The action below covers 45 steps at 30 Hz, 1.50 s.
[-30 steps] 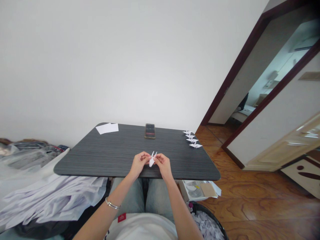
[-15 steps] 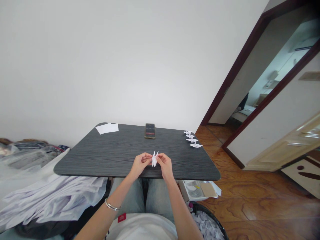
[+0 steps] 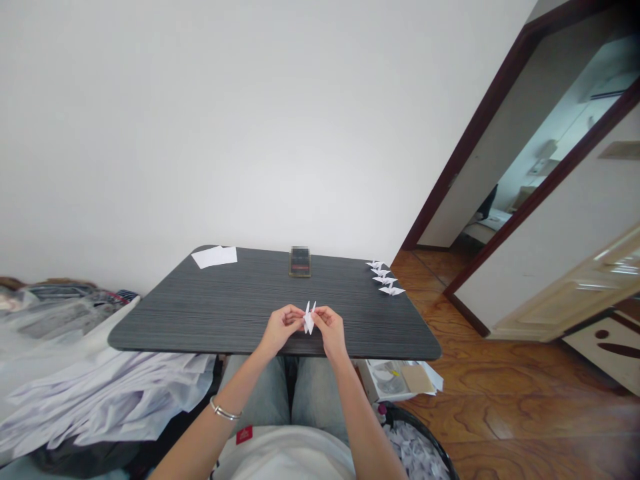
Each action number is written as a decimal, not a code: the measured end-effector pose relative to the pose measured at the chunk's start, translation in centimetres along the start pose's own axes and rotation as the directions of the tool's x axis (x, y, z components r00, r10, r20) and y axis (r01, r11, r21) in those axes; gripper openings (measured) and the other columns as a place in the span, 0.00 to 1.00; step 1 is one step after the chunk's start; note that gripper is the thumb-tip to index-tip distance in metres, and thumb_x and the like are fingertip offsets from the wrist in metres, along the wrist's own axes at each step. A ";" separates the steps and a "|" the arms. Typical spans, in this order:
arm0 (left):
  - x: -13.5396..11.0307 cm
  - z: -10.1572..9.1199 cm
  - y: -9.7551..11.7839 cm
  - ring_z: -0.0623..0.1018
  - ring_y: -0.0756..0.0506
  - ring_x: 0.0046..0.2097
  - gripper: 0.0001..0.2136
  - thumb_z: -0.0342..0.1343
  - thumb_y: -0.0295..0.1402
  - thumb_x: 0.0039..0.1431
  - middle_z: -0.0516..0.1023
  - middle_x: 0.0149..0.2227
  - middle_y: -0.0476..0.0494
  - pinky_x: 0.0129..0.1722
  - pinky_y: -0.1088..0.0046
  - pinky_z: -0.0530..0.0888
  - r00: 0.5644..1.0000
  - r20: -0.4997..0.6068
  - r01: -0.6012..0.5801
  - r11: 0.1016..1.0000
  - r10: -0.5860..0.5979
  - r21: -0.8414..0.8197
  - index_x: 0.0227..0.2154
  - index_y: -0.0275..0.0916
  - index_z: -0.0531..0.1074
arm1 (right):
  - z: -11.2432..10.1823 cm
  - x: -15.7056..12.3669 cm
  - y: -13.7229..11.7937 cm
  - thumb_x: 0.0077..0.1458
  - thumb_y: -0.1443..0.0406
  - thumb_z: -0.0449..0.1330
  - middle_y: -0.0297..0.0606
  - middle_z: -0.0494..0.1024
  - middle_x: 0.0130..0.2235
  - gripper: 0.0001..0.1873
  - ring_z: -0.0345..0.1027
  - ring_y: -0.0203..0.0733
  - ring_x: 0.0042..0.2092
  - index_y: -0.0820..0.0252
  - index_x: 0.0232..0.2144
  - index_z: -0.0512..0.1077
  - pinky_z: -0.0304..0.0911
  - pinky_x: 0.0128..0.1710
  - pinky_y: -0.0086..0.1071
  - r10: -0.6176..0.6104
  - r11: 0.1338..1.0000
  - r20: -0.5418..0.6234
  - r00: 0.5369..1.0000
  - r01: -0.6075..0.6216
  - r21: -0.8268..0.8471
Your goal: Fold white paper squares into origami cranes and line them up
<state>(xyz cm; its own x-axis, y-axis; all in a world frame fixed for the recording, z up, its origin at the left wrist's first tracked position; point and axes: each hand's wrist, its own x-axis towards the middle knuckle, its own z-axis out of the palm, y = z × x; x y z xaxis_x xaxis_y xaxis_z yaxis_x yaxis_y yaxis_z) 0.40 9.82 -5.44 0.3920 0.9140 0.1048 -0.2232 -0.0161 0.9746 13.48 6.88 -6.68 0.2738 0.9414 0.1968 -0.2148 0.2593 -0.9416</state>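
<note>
Left hand (image 3: 285, 330) and right hand (image 3: 329, 332) pinch white paper crane (image 3: 309, 320) narrowly between fingertips, over dark wood-grain table (image 3: 200, 320); wings not spread. Four folded cranes (image 3: 385, 278) lined up ahead-right of grip. Unfolded white paper sheet (image 3: 214, 257) lies ahead-left.

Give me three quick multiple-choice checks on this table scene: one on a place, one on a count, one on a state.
1. Where is the row of paper cranes on the dark table?
A) Far right corner
B) Far left corner
C) Near left edge

2. How many cranes are in that row?
A) Two
B) Three
C) Four

3. What state is the white folded paper in?
A) Flat on the table
B) Held between the left hand and right hand
C) Dropped in the bin

1: A, the row sits at that corner.
2: C, four separate shapes show.
3: B, both hands grip it.
</note>
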 end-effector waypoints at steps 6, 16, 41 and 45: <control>0.0 0.0 0.2 0.77 0.49 0.27 0.10 0.63 0.31 0.41 0.77 0.24 0.46 0.30 0.74 0.74 0.998 -0.020 0.058 0.997 -0.059 -0.060 0.25 0.33 0.70 | 0.0 0.0 0.1 0.43 0.64 0.62 0.34 0.74 0.25 0.06 0.67 0.37 0.28 0.60 0.26 0.70 0.63 0.29 0.30 -0.009 1.000 -0.005 1.000 0.009 -0.015; 0.2 -0.6 0.3 0.76 0.50 0.26 0.11 0.63 0.32 0.40 0.76 0.22 0.49 0.31 0.74 0.73 0.996 -0.001 0.085 0.983 -0.086 -0.164 0.25 0.33 0.69 | 0.2 -0.2 -0.5 0.42 0.63 0.62 0.35 0.74 0.27 0.09 0.67 0.37 0.27 0.60 0.30 0.71 0.64 0.28 0.30 0.001 1.000 0.100 0.995 0.001 -0.017; 0.2 -0.1 0.1 0.75 0.51 0.24 0.13 0.64 0.31 0.40 0.76 0.20 0.51 0.29 0.76 0.72 0.998 -0.014 0.065 0.987 -0.068 -0.146 0.27 0.35 0.65 | 0.2 -0.2 -0.8 0.39 0.66 0.64 0.30 0.71 0.22 0.09 0.65 0.33 0.24 0.61 0.28 0.72 0.61 0.26 0.27 0.033 0.999 0.078 0.996 -0.032 -0.006; 0.2 -0.2 0.1 0.76 0.50 0.24 0.15 0.64 0.30 0.39 0.76 0.20 0.51 0.29 0.75 0.72 0.998 0.010 0.068 0.981 -0.067 -0.180 0.28 0.35 0.64 | 0.2 -0.3 -0.9 0.39 0.66 0.64 0.30 0.71 0.21 0.09 0.65 0.33 0.23 0.61 0.28 0.72 0.61 0.26 0.27 0.030 1.000 0.088 0.996 -0.029 -0.011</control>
<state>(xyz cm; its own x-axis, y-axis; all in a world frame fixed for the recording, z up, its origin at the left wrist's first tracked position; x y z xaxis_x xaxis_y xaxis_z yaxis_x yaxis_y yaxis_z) 0.31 10.12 -5.34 0.4149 0.9089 0.0410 -0.3532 0.1193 0.9279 13.42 6.41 -5.83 0.1836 0.9641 0.1918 -0.2121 0.2294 -0.9499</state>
